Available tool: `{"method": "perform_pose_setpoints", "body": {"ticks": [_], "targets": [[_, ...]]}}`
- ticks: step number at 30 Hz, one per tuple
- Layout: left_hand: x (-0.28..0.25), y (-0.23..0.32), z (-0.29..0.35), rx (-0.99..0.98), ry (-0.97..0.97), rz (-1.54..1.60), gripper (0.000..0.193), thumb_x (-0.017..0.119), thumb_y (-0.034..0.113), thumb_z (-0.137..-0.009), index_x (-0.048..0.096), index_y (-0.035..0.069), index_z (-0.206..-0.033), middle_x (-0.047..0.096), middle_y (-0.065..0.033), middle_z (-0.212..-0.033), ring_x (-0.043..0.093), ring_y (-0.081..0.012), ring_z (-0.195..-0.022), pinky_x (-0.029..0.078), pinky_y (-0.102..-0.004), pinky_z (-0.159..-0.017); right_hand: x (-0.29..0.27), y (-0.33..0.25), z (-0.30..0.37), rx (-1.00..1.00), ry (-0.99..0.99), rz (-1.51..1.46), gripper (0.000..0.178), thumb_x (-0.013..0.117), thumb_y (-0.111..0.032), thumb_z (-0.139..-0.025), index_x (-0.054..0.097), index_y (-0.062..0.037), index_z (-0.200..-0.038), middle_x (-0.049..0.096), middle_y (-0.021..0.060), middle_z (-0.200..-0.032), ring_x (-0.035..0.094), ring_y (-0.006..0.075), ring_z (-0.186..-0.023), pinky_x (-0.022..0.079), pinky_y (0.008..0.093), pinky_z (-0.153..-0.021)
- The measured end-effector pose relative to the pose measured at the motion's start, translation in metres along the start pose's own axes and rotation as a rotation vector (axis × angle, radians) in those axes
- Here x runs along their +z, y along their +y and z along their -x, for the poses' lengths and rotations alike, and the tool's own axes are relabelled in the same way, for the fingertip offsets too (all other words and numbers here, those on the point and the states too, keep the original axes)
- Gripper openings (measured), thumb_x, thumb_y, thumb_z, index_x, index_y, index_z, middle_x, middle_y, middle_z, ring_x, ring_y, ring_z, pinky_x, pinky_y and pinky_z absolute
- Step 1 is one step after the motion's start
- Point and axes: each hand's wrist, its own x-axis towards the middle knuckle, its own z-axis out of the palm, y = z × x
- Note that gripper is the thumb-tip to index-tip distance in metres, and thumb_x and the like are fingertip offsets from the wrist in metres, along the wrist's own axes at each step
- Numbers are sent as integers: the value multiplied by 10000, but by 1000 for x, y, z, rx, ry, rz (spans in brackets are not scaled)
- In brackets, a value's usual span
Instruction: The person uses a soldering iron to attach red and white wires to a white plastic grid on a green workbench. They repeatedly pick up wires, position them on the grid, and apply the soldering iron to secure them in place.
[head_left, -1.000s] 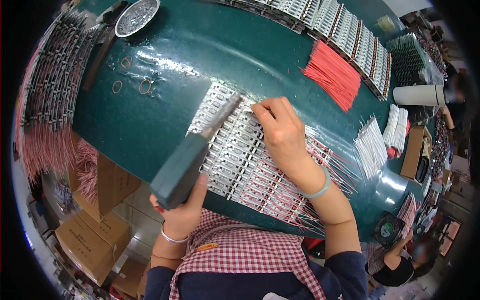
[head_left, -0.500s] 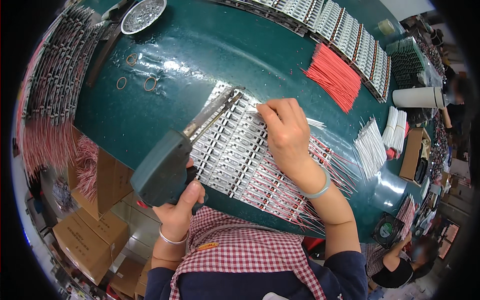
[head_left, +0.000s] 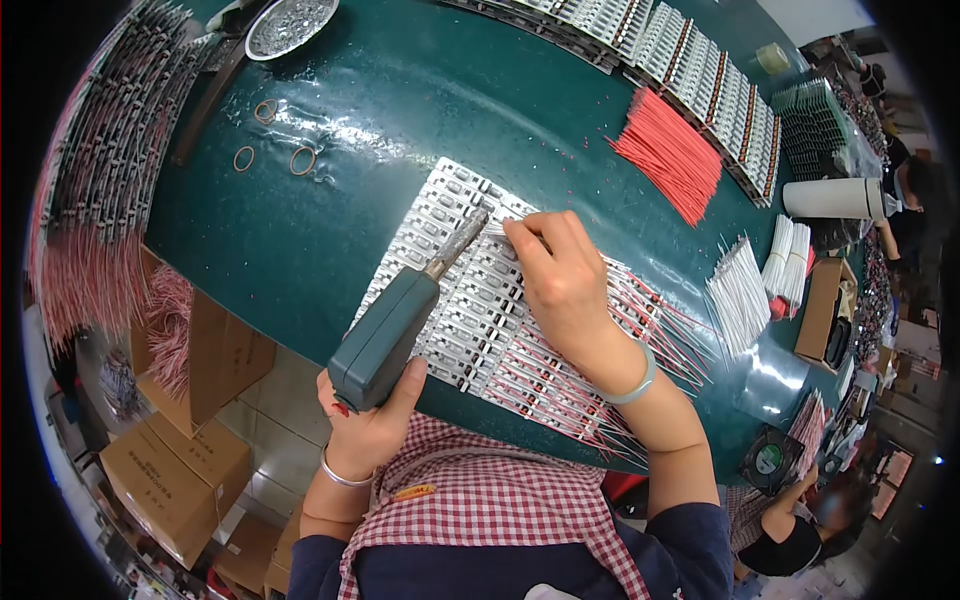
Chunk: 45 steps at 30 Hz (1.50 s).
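We had a panel of small circuit boards (head_left: pixel 478 318) lying flat on the green worktop (head_left: pixel 230 240), directly in front of us and below both hands, which were apart from each other. Our left hand (head_left: pixel 372 420) was wrapped around the handle of a dark green soldering gun (head_left: pixel 385 340), and its metal tip pointed at the upper part of the panel; whether it touched there, we could not tell. Our right hand (head_left: pixel 562 280) had its thumb and forefinger pinched together on thin white wires (head_left: pixel 494 229), just beside this tip. Red and white leads (head_left: pixel 560 378) lay across the lower right part of the panel. Farther to the right, we had a pile of red wires (head_left: pixel 670 155) and a pile of loose white wires (head_left: pixel 740 300). At the upper left stood a metal dish (head_left: pixel 290 28), near three rubber bands (head_left: pixel 303 161).
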Motion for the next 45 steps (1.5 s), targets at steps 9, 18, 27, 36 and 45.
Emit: {"method": "perform_pose_setpoints", "body": {"ticks": [9, 18, 27, 36, 45], "targets": [[6, 4, -8, 52, -2, -70, 203, 731, -15, -801, 664, -51, -989, 686, -121, -901, 662, -173, -734, 513, -283, -654, -3, -2, -1, 5, -34, 17, 320, 638, 54, -700, 655, 39, -1019, 590, 116, -931, 573, 258, -817, 495, 348, -650], [7, 5, -8, 69, 3, -88, 201, 722, -27, -793, 659, -56, -981, 663, -122, -872, 644, -181, -715, 504, -288, -634, -3, -4, -4, 18, -25, 21, 312, 651, 65, -699, 664, 27, -1008, 595, 112, -914, 586, 257, -801, 503, 352, -634], [8, 12, -12, 147, -29, -173, 187, 716, -29, -789, 655, -58, -963, 651, -117, -849, 626, -178, -688, 492, -287, -619, -3, -2, -2, -1, -52, 56, 317, 636, 13, -700, 657, 47, -1014, 575, 111, -931, 572, 246, -838, 503, 331, -644], [8, 12, -7, 100, 11, -136, 188, 724, -34, -781, 660, -56, -957, 662, -111, -869, 631, -178, -694, 494, -286, -623, -4, -2, -3, -4, -60, 52, 306, 640, 14, -697, 656, 41, -1001, 571, 109, -926, 572, 245, -835, 506, 331, -642], [10, 15, -12, 151, -29, -189, 185, 715, -41, -782, 663, -53, -959, 650, -101, -822, 626, -179, -673, 492, -282, -621, -4, -3, -3, -1, -59, 46, 299, 638, 14, -700, 647, 39, -998, 567, 110, -920, 572, 247, -835, 505, 335, -641]]}}
